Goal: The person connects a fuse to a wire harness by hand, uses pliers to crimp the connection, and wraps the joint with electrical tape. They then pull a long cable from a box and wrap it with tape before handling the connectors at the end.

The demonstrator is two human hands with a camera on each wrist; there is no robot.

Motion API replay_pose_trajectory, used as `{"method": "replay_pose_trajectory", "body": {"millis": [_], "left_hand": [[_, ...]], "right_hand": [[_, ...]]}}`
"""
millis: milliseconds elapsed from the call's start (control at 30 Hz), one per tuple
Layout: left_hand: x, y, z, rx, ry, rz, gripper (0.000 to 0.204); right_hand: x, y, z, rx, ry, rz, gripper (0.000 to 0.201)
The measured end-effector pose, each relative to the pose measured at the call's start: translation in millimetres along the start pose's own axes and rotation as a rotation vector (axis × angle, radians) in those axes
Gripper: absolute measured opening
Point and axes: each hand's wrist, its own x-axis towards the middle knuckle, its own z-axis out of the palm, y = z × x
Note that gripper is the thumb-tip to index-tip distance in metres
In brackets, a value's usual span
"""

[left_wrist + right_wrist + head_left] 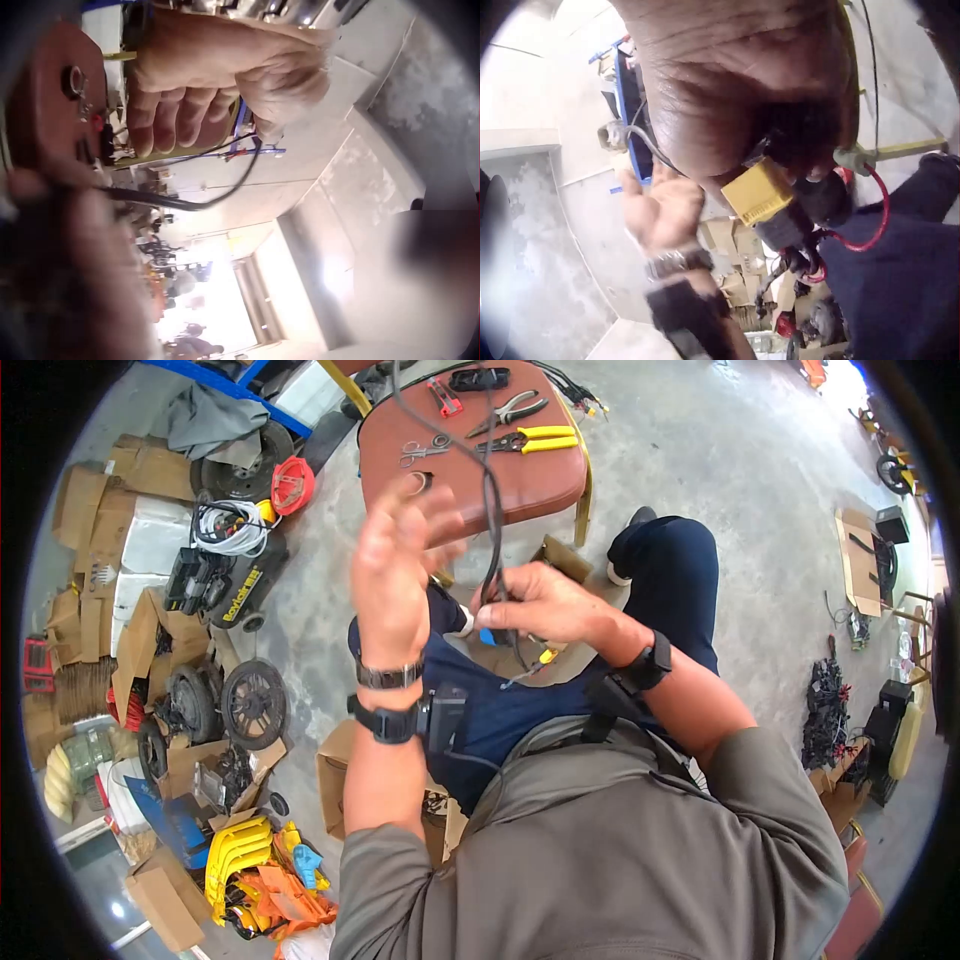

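Note:
My right hand (545,602) curls round a black cable (494,530) below the chair seat, with a blue piece (487,636) at the fingertips. A yellow connector (757,191) and a red wire (882,214) show beneath that hand in the right wrist view. The left hand (400,575), blurred, is raised left of the cable; its palm and extended fingers show in the left wrist view (202,82). In that view, the cable (180,202) runs up to beside its thumb; contact there cannot be told.
On the brown chair seat (400,420) lie yellow-handled strippers (548,438), pliers (515,412), scissors (425,451) and a red tool (444,397). To the left are wheels (253,704), cardboard (155,468) and a coiled white cable (230,530). An open box stands below my left forearm.

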Motion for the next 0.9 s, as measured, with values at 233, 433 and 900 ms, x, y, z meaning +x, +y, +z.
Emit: {"method": "replay_pose_trajectory", "body": {"millis": [233, 433, 900], "left_hand": [[-55.4, -52.6, 10.2, 0.138, -0.300, -0.037, 0.064], [-62.7, -62.0, 4.2, 0.081, -0.230, -0.143, 0.054], [-81.6, -70.5, -15.0, 0.209, -0.182, -0.192, 0.053]], "right_hand": [[-7.3, -6.5, -8.8, 0.184, 0.168, -0.128, 0.020], [-14.0, -0.7, -0.1, 0.069, 0.231, -0.053, 0.028], [-22.4, 16.5, 4.9, -0.069, 0.261, -0.119, 0.046]]}}
